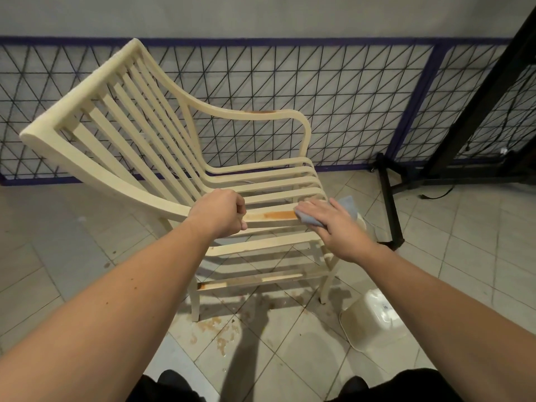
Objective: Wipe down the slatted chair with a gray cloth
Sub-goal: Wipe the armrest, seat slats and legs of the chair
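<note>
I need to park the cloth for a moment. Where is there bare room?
Bare tile floor left of the chair. Right of it is crowded: bucket, black stand. Left hand and right hand on the cloth fill the near armrest.

Head view looks down, close over chair.

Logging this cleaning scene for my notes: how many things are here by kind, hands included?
Hands: 2 (left hand, right hand)
Chair: 1
Cloth: 1
Tub on the floor: 1
Total: 5
</note>
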A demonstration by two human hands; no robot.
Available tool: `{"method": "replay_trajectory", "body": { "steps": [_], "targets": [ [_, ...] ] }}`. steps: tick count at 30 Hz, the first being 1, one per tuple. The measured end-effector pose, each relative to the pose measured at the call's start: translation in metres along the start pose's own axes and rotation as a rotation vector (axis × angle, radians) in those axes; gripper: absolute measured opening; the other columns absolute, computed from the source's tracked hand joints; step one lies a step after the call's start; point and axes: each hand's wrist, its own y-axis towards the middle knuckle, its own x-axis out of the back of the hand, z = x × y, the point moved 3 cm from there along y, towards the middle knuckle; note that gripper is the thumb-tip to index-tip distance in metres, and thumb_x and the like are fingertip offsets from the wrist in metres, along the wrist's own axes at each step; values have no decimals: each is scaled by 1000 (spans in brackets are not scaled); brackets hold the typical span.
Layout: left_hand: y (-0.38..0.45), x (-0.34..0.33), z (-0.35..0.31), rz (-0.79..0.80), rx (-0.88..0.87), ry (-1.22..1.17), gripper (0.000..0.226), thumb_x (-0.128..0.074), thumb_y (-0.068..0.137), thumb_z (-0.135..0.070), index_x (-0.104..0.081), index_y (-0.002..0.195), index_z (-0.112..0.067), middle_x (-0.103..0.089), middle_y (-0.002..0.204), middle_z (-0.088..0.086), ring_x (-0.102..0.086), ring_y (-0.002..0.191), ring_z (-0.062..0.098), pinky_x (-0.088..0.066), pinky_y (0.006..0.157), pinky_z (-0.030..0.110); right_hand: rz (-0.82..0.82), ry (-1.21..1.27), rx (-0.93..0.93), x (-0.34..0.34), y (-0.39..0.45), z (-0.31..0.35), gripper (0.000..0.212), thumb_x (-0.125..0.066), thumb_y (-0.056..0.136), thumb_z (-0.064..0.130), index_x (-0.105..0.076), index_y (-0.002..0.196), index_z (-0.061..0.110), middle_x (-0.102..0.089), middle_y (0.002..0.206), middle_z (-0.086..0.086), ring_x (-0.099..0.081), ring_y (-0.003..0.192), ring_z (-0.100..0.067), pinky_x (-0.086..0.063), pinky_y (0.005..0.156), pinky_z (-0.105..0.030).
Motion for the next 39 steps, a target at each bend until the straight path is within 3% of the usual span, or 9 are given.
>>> {"method": "replay_trajectory", "body": {
  "steps": [3,5,8,16,21,26,29,34,39],
  "targets": [
    [0,-1,1,2,4,-6,15,-81,83,-31,-71,93,-26,-68,89,-9,-61,89,17,-49,71,30,97,-4,84,5,-11,9,62,-51,96,0,-45,147,35,-40,152,18,-24,145,1,-6,123,-24],
    [0,-2,1,0,7,-4,16,-81,83,-32,-72,94,-26,-68,90,-8,-61,88,18,-50,70,30,84,61,30,17,-17,13,58,-49,96,0,-54,139,39,-51,146,13,-43,133,2,-28,116,-21],
    [0,-3,3,-15,3,-5,15,-81,82,-32,-72,94,-27,-67,90,-9,-61,87,18,-51,70,30,-141,256,-163,44,-15,9,41,-48,101,11,-61,127,39,-71,113,2,-67,82,-7,-56,72,-22],
    [0,-5,6,-20,-16,-6,19,-79,84,-36,-70,99,-29,-65,92,-9,-60,89,18,-50,73,30,93,-147,-119,12,18,8,28,-39,104,43,-54,126,40,-58,122,19,-50,116,-11,-33,104,-37],
    [1,-7,8,-22,-17,-11,22,-79,84,-39,-70,102,-30,-64,97,-9,-60,91,19,-50,74,31,-12,-118,13,-13,10,13,45,-43,105,31,-41,149,35,-39,153,19,-23,147,-5,-7,123,-35],
    [3,-8,10,-19,-26,-21,25,-80,84,-39,-70,104,-30,-63,94,-10,-59,90,17,-50,73,30,65,23,118,1,-7,8,66,-52,89,-7,-54,141,33,-42,147,23,-22,146,1,-11,123,-23],
    [3,-8,10,-14,-24,-27,25,-80,83,-39,-71,104,-29,-62,93,-11,-60,90,17,-52,75,31,-126,139,41,25,-12,13,57,-52,86,-9,-68,120,34,-58,131,26,-44,135,-3,-31,116,-26],
    [2,-8,10,-18,-30,-26,23,-79,84,-39,-71,102,-29,-67,97,-7,-61,91,19,-56,80,35,-204,70,-156,45,7,-3,29,-51,100,20,-63,123,31,-64,121,8,-53,114,-20,-41,97,-37],
    [2,-8,10,-23,-33,-22,25,-80,83,-40,-71,103,-29,-67,96,-8,-61,91,18,-57,81,37,-17,-218,-183,-5,7,-4,40,-34,103,48,-44,142,45,-49,145,17,-41,132,-14,-22,115,-44]
  ]
}}
